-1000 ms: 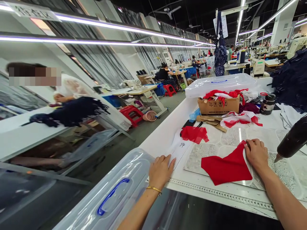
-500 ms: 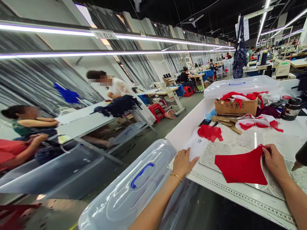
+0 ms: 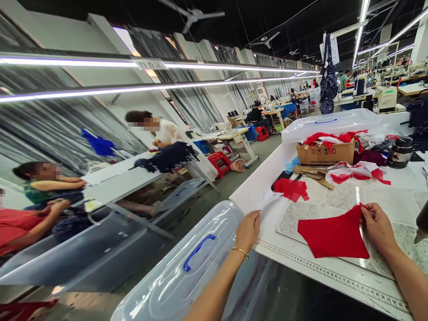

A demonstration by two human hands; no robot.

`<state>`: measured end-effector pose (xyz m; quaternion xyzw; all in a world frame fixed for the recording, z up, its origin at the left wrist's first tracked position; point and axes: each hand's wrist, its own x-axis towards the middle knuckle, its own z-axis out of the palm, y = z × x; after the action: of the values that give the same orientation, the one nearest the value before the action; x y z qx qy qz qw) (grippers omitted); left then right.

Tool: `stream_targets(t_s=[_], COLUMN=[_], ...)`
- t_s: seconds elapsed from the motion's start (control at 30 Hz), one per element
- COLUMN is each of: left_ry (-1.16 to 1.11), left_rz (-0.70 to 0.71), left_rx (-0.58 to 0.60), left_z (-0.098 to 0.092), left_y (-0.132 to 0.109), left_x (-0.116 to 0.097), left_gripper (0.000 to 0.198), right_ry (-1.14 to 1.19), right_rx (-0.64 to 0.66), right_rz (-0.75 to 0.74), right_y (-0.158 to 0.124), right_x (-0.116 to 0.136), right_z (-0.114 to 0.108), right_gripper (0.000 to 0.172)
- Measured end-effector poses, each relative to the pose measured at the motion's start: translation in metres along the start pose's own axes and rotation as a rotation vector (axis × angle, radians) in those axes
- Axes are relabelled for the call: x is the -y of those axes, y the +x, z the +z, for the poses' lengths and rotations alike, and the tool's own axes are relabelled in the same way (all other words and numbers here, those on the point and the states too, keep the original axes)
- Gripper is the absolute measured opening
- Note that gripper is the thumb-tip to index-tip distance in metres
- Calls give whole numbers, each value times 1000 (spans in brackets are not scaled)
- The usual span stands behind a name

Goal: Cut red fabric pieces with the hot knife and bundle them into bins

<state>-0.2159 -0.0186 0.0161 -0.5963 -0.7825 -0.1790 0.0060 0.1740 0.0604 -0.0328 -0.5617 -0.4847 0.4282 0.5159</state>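
Observation:
My left hand [image 3: 248, 231] pinches the near end of a thin white paper sheet [image 3: 270, 198], which is tilted up at the left side of the worktable. A red fabric piece [image 3: 334, 234] lies flat on the stone-patterned board [image 3: 321, 207], its narrow upper right corner between the thumb and fingers of my right hand [image 3: 377, 225]. A small red fabric scrap [image 3: 292, 189] rests just beyond the sheet, partly over a dark flat object [image 3: 280, 182].
A measuring tape [image 3: 329, 271] runs along the table's front edge. Behind the board stand a cardboard box [image 3: 326, 154] of red scraps and a dark jar [image 3: 400, 152]. A lidded clear bin [image 3: 174, 267] stands left of the table. Co-workers are at another table [image 3: 117, 178] farther left.
My left hand has closed on the white sheet and raised it off the table, so its handwritten face no longer shows. My right hand keeps hold of the red fabric's corner.

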Motion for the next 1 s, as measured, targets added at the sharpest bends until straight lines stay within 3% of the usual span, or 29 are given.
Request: stream_targets(t_s=[0.13, 0.2, 0.3, 0.4, 0.5, 0.7, 1.0], left_ry=[-340, -603, -1043, -1296, -1377, -1367, -1404], left_rz=[-11, -50, -116, -187, -260, -373, -435], left_rx=[-266, -304, -181, -11, 90, 176, 217], left_z=[-13, -20, -27, -24, -10, 16, 25], left_y=[-9, -15, -21, -22, -21, -21, -12], left_x=[-7, -20, -45, -65, -73, -72, -77], left_gripper=[37, 43, 49, 53, 51, 41, 35], right_ry=[31, 43, 76, 115, 153, 226, 232], right_rx=[-7, -2, -5, -18, -32, -44, -100], right_rz=[-13, -13, -8, 0, 12, 25, 55], right_y=[0, 0, -1, -3, -6, -7, -5], right_x=[0, 1, 3, 6, 10, 16, 14], right_z=[1, 1, 1, 1, 2, 2, 2], right_gripper=[46, 46, 45, 45, 47, 46, 42])
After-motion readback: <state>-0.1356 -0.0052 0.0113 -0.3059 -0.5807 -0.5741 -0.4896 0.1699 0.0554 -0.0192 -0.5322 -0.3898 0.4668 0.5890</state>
